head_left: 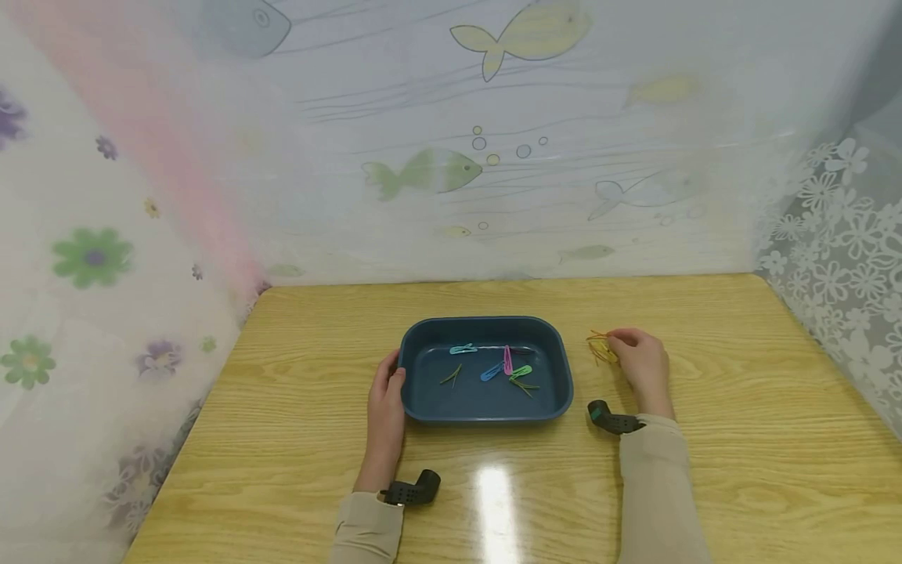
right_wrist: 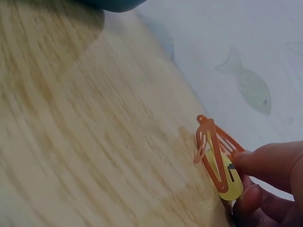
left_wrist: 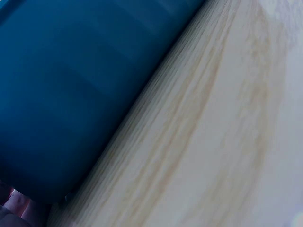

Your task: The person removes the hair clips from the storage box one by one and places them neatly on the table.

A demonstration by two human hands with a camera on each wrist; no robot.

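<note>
A dark blue plastic basin [head_left: 486, 412] stands on the table with several coloured hair clips inside, among them a pink one [head_left: 507, 360], a blue one [head_left: 492, 372] and a light blue one [head_left: 463, 348]. My left hand [head_left: 385, 407] rests against the basin's left wall, its fingertips at the rim. To the right of the basin, my right hand [head_left: 643, 366] pinches orange and yellow hair clips between thumb and fingers. In the right wrist view, an orange clip [right_wrist: 218, 165] overlaps a yellow clip [right_wrist: 233, 188], close over the wood.
The wood-grain table [head_left: 282, 439] runs back to a curtain [head_left: 535, 219] printed with fish. A floral sheet [head_left: 92, 329] hangs on the left and a white flower-patterned one [head_left: 846, 235] on the right. Each wrist wears a black camera, such as the right camera [head_left: 611, 419].
</note>
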